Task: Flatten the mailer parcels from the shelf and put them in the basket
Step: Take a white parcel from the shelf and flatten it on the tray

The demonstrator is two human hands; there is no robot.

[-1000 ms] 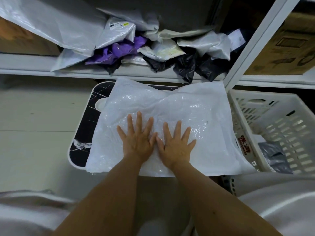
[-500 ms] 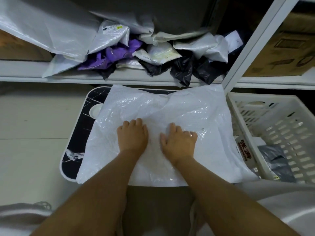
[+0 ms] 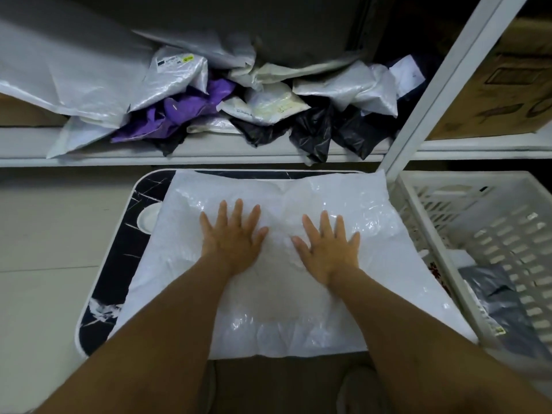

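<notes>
White mailer (image 3: 343,249) lies across small dark table (image 3: 119,264), overhanging its right edge beside basket (image 3: 448,264). Left hand (image 3: 233,237) and right hand (image 3: 328,249) press it flat, fingers spread straight, gripping nothing.

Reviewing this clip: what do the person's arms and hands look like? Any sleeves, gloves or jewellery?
Both forearms are bare as far as the frame shows, with no sleeves in view. The left hand and right hand wear no gloves, and no rings, watch or wristbands are visible on either.
</notes>
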